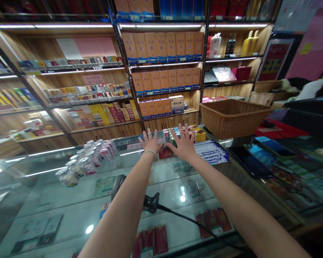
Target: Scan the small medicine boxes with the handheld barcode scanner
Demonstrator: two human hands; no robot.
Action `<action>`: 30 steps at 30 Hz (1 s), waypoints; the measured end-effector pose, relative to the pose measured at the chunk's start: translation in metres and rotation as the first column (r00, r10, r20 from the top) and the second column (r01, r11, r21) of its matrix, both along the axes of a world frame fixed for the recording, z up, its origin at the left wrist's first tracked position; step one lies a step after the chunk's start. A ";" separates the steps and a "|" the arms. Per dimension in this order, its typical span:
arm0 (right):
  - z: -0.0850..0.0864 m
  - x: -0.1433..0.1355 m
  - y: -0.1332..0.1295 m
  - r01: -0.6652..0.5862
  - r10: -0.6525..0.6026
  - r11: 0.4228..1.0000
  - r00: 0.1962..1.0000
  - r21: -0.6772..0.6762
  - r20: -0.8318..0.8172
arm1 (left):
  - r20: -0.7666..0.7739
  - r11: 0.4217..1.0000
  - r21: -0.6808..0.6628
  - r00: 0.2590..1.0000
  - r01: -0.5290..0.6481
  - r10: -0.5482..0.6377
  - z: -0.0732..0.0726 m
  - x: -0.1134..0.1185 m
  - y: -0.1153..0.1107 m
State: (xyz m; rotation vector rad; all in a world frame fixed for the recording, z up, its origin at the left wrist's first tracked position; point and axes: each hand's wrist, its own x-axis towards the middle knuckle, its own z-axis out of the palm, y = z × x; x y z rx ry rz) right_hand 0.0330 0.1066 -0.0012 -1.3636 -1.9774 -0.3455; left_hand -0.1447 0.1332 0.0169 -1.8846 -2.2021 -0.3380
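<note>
Both arms reach forward over a glass display counter point(167, 186). My left hand point(150, 143) has its fingers spread and holds nothing; a pale bracelet circles that wrist. Close beside it, my right hand point(184, 145) is spread too, palm down, with the thumbs nearly meeting. Behind the right hand are small colourful packs point(165, 134) and a stack of yellow packs point(200, 133), partly hidden by its fingers. Blue-and-white slim packs point(211, 151) lie just right of it. Under my left forearm rests a black handheld scanner point(152, 202) with a cable, partly covered.
Several clear-lidded jars point(87, 159) stand on the counter at left. A wicker basket point(231, 118) sits at right, near a dark tablet-like device point(249, 163) and a blue phone-like device point(276, 146). Shelves behind hold orange boxes point(161, 46) and bottles point(250, 43).
</note>
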 end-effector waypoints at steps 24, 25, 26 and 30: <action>0.045 -0.044 -0.044 -0.057 0.055 0.997 0.998 0.059 0.037 | -0.126 0.963 0.184 0.976 0.198 -0.177 0.102 -0.059 -0.097; 0.047 -0.047 -0.047 -0.057 0.055 0.997 0.998 0.059 0.038 | -0.128 0.960 0.193 0.976 0.201 -0.179 0.104 -0.062 -0.101; 0.049 -0.050 -0.051 -0.057 0.054 0.997 0.998 0.060 0.039 | -0.129 0.957 0.204 0.975 0.204 -0.181 0.104 -0.066 -0.106; 0.051 -0.056 -0.066 -0.058 0.055 0.996 0.997 0.070 0.052 | -0.140 0.954 0.222 0.975 0.201 -0.173 0.103 -0.083 -0.127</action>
